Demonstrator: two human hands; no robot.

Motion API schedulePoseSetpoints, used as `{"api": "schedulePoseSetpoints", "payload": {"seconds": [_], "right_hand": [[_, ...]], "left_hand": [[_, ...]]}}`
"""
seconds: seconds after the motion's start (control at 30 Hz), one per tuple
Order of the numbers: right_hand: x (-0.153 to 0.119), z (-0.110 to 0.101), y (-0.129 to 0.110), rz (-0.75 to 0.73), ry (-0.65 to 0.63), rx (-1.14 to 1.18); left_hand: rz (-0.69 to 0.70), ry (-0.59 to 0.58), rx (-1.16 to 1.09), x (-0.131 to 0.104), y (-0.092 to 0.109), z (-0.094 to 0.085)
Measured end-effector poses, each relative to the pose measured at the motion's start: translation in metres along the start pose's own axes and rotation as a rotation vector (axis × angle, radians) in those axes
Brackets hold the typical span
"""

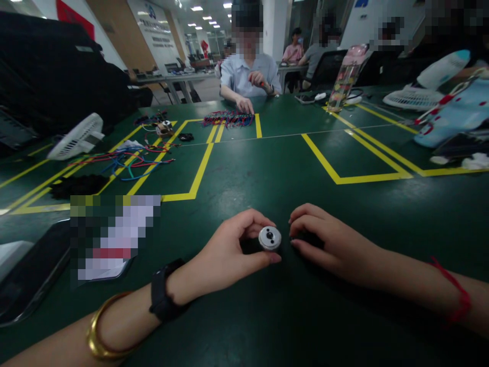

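Note:
Between the thumb and fingers of my left hand (233, 244) is a small silver motor (270, 238), its round end face turned up toward me. That face has a black centre and two small dark holes. My right hand (324, 237) rests just to the right of the motor, apart from it. Its fingers are bent, with a gap between thumb and fingertips, and nothing shows in it. Both hands are low over the green table (244, 173).
At left lie a phone (114, 244), a dark tray-like object (36, 265), loose coloured wires (133, 160) and a white fan (78, 136). Across the table a person (250, 71) touches a wire bundle (229, 118). A bottle (346, 79) and a blue bag (453, 117) stand at right.

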State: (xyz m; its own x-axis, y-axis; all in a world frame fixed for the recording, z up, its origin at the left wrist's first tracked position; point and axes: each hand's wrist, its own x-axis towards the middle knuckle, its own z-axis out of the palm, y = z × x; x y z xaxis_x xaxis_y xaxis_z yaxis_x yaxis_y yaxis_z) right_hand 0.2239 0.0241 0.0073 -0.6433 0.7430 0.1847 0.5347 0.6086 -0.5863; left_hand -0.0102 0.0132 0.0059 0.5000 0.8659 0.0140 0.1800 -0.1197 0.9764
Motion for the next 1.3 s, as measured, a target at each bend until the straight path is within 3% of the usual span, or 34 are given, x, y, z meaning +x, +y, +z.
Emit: {"api": "schedulePoseSetpoints", "payload": {"seconds": [0.17, 0.37, 0.63, 0.77, 0.97, 1.07, 1.3], "right_hand": [[0.014, -0.010, -0.019, -0.065, 0.137, 0.098], [0.031, -0.013, -0.035, -0.137, -0.015, 0.113], [0.025, -0.016, -0.031, -0.131, 0.015, 0.117], [0.015, -0.021, -0.014, 0.011, 0.107, 0.179], [0.007, -0.011, 0.026, 0.336, 0.276, 0.555], [0.007, -0.008, 0.032, 0.364, 0.324, 0.637], [0.007, -0.008, 0.030, 0.334, 0.260, 0.569]], "left_hand": [[0.019, 0.005, -0.018, 0.000, -0.001, 0.001], [0.022, 0.004, -0.016, 0.000, -0.001, 0.002], [0.031, -0.020, -0.050, 0.001, -0.001, 0.001], [0.019, -0.006, -0.022, 0.000, -0.001, 0.000], [-0.005, -0.018, 0.043, 0.001, 0.001, -0.001], [-0.006, -0.027, 0.069, 0.001, 0.001, -0.001], [0.003, -0.029, 0.078, 0.000, 0.000, -0.002]]}}
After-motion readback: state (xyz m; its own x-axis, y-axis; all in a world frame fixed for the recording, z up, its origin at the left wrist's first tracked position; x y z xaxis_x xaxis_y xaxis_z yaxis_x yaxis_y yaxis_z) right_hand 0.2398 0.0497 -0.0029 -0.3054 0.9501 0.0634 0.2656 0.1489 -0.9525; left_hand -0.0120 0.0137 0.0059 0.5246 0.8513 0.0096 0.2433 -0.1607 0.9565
